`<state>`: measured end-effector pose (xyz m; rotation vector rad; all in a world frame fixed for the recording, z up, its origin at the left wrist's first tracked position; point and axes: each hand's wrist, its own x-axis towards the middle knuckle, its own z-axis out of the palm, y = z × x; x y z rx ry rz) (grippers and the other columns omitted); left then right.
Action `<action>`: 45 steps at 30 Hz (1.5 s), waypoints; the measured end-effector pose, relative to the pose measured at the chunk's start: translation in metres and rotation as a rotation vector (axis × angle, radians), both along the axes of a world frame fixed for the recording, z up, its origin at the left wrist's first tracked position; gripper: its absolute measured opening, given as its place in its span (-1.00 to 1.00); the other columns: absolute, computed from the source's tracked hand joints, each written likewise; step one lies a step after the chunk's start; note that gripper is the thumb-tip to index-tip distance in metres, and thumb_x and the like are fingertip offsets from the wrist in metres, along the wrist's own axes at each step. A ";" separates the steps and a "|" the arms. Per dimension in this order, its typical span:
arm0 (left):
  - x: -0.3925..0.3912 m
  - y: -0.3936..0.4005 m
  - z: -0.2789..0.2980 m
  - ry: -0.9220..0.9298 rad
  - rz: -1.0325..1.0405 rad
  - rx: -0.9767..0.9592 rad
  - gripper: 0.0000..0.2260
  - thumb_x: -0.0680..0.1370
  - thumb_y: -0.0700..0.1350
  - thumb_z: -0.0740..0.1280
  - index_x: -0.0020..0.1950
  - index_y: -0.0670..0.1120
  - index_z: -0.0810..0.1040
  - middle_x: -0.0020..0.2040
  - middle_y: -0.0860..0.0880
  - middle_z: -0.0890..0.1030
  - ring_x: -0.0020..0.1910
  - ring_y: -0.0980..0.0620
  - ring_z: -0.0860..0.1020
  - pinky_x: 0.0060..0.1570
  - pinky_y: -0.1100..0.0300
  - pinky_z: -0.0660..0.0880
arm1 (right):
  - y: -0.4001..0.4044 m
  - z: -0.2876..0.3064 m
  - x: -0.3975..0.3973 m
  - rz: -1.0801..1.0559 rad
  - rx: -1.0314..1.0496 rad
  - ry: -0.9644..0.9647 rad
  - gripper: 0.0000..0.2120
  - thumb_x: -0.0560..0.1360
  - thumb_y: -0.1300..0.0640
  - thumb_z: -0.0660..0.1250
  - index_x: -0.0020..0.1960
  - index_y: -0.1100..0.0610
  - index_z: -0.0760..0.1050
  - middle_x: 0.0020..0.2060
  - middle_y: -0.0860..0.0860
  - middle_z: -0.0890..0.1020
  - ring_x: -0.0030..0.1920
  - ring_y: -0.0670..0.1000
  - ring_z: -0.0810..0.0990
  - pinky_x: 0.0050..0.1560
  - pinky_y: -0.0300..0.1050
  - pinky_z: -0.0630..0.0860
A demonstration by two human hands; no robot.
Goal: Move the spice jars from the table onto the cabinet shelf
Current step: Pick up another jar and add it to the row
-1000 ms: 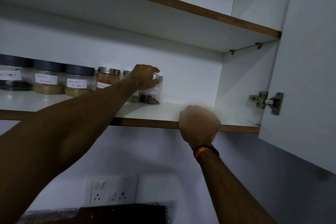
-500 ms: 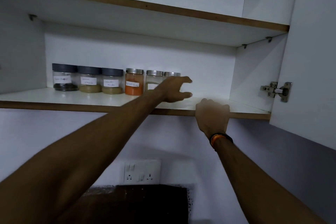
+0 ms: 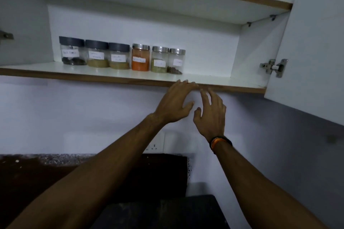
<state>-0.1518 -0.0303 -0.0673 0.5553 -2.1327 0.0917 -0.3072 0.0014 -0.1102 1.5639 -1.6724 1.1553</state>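
Six jars [image 3: 122,56] stand in a row on the shelf [image 3: 204,80], near the back wall. I see my left hand [image 3: 176,102] and right hand [image 3: 211,112] side by side, just under the shelf's front edge. Both hold nothing, fingers [image 3: 188,84] spread wide. Dark counter [image 3: 37,169] lies below.

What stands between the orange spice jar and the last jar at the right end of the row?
One silver-lidded jar of greenish spice stands between the orange jar and the end jar, in the head view.
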 end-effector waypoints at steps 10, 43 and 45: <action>-0.003 0.032 -0.138 -0.138 0.041 0.502 -0.49 0.61 -0.07 0.34 0.55 -0.07 0.33 0.52 -0.04 0.39 0.48 -0.05 0.35 0.45 0.11 0.23 | 0.062 -0.114 -0.007 -0.064 0.457 -0.166 -0.53 0.49 0.20 0.34 0.41 0.13 0.47 0.33 0.14 0.51 0.32 0.17 0.44 0.31 0.06 0.37; -0.001 0.164 -0.397 -0.591 -0.041 1.187 -0.66 0.54 -0.09 0.41 0.30 -0.06 0.48 0.20 -0.04 0.55 0.18 -0.02 0.54 0.10 0.14 0.45 | 0.206 -0.353 0.029 -0.090 1.299 -0.242 -0.47 0.46 -0.13 0.39 0.32 0.11 0.41 0.26 0.15 0.52 0.24 0.18 0.49 0.32 0.07 0.39; 0.002 0.168 -0.402 -0.592 -0.014 1.196 -0.60 0.53 -0.08 0.43 0.34 -0.06 0.46 0.24 -0.04 0.53 0.20 -0.02 0.52 0.13 0.12 0.45 | 0.205 -0.359 0.033 -0.099 1.337 -0.234 -0.41 0.43 -0.18 0.39 0.33 0.10 0.39 0.27 0.15 0.51 0.24 0.17 0.48 0.31 0.07 0.41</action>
